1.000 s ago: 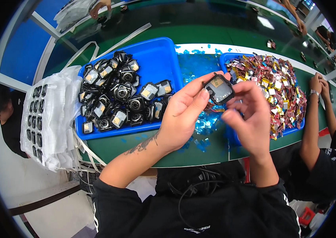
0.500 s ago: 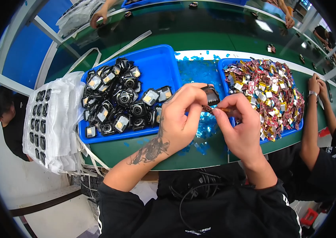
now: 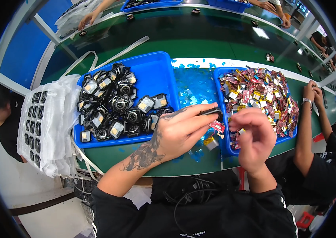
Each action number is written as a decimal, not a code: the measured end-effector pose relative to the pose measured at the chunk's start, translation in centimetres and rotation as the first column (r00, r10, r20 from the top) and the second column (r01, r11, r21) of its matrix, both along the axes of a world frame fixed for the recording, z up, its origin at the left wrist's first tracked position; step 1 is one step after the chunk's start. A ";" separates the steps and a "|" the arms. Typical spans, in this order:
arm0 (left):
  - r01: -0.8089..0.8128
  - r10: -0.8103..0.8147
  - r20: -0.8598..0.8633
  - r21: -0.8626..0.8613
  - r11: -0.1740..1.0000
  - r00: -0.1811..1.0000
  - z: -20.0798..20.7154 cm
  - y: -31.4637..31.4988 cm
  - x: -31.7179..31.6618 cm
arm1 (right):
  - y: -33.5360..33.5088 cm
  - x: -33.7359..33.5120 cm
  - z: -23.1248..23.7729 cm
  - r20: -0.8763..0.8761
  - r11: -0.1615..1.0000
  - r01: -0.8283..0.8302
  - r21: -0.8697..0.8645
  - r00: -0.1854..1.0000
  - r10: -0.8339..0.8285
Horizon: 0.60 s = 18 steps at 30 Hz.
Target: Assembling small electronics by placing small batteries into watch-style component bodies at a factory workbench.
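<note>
My left hand (image 3: 182, 129) is closed on a black smartwatch case (image 3: 212, 113), tilted edge-on near the right tray. A small red circuit board (image 3: 217, 127) and a silver-and-yellow battery piece (image 3: 211, 143) dangle below the case. Just to the right, my right hand (image 3: 253, 135) is slightly smeared, its fingers loosely curled and apart from the thumb, with nothing visible in them. In a blue tray (image 3: 164, 63) on the left lies a heap of black watch cases (image 3: 120, 104). The right blue tray (image 3: 217, 79) is piled with red boards and yellow-silver batteries (image 3: 261, 99).
Blue film scraps (image 3: 193, 89) litter the green bench (image 3: 144, 164) between the trays. White packing sheets (image 3: 57, 127) holding watch cases are stacked at left. A conveyor (image 3: 168, 35) runs beyond, with co-workers' hands (image 3: 90, 20) near it. Another person's forearms (image 3: 311, 103) are at right.
The board and battery now hang below the watch case in my left hand. My right hand has drawn away from the left, its fingers parted. The head view has shifted slightly.
</note>
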<state>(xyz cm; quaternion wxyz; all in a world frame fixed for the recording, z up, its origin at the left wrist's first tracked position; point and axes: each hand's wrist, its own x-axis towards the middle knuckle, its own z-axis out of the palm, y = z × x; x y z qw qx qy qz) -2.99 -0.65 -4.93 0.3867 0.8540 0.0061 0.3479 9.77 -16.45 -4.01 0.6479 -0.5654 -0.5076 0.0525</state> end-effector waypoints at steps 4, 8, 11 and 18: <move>0.008 -0.016 0.097 0.086 0.996 0.995 -0.5 -0.2 0.3 | -0.2 0.0 1.2 -0.349 0.954 -0.134 -0.270 0.936 0.033; -0.011 -0.006 0.112 0.149 0.989 0.994 -0.5 -0.1 0.4 | 0.0 0.0 1.2 -0.343 0.950 -0.104 -0.296 0.939 -0.005; -0.014 -0.006 0.098 0.201 0.979 0.995 -0.6 0.1 0.3 | -0.1 0.5 1.3 -0.354 0.916 -0.154 -0.370 0.935 0.014; -0.017 0.006 0.081 0.137 0.990 0.997 -0.7 -0.4 0.5 | -0.2 1.3 0.8 -0.562 0.881 -0.338 -0.331 0.821 0.103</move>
